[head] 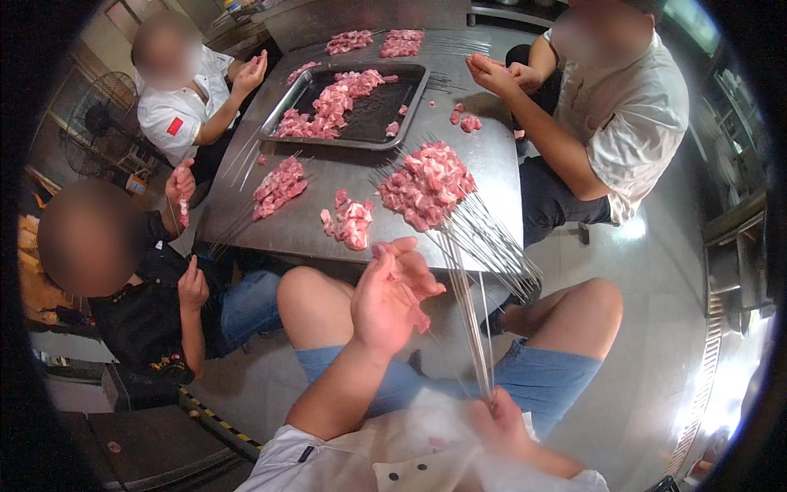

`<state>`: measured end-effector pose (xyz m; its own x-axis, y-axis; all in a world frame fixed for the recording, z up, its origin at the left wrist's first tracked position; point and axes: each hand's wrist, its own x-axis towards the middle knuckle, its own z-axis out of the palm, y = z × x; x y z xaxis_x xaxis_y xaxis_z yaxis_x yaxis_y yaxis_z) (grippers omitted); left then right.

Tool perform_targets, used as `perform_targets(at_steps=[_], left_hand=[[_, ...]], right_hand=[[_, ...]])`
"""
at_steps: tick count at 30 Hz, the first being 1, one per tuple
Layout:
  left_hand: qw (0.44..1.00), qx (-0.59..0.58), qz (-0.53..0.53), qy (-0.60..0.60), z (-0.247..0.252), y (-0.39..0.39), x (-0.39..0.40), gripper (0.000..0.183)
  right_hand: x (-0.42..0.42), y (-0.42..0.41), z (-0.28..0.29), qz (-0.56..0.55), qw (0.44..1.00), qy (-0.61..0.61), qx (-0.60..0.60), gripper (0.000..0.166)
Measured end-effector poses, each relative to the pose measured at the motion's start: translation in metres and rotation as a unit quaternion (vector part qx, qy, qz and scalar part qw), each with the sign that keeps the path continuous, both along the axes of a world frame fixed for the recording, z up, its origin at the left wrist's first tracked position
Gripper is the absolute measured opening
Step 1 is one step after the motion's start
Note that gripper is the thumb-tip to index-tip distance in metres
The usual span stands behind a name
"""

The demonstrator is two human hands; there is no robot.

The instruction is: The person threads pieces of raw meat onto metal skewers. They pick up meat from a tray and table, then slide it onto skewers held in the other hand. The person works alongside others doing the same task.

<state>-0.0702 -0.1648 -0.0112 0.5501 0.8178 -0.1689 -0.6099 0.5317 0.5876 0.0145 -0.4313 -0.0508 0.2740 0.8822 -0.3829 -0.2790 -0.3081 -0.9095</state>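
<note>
My left hand (393,301), palm up before the table's near edge, has pieces of raw meat (420,318) in its curled fingers. A thin skewer runs down from that meat toward my right hand. My right hand (501,421), low by my lap, is closed on a bundle of bare metal skewers (468,320) pointing up to the table. Beyond, a heap of skewered meat (428,184) lies at the table's near right, its skewer ends (498,243) jutting over the edge. A small pile of loose meat chunks (351,221) lies to its left.
On the steel table (332,169) stands a black tray (369,145) holding raw meat chunks (332,104). More skewered meat (280,187) lies at the left, other portions (403,43) at the far side. Three people sit around the table, two at the left, one at the right, hands raised.
</note>
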Motion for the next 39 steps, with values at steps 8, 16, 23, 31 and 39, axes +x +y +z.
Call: perform_targets(at_steps=[8, 16, 23, 31, 39], left_hand=[[0.993, 0.112, 0.013, -0.019, -0.008, 0.021, -0.010, 0.030], [0.988, 0.087, 0.098, 0.080, -0.001, 0.014, -0.007, 0.028], [0.995, 0.039, 0.052, 0.077, 0.002, 0.007, -0.013, 0.027], [0.992, 0.073, -0.020, 0.102, 0.006, 0.007, -0.020, 0.031], [0.986, 0.106, -0.087, 0.099, 0.008, 0.008, -0.026, 0.034]], right_hand=[[0.000, 0.005, 0.007, -0.007, 1.000, 0.017, 0.000, 0.009], [0.000, 0.005, 0.005, -0.019, 0.999, -0.024, 0.021, 0.010], [0.002, 0.003, 0.003, 0.003, 0.996, -0.089, 0.000, 0.011], [0.001, 0.004, 0.005, -0.003, 0.997, -0.080, 0.011, 0.012], [-0.003, -0.001, -0.003, -0.013, 0.998, -0.054, 0.010, 0.010]])
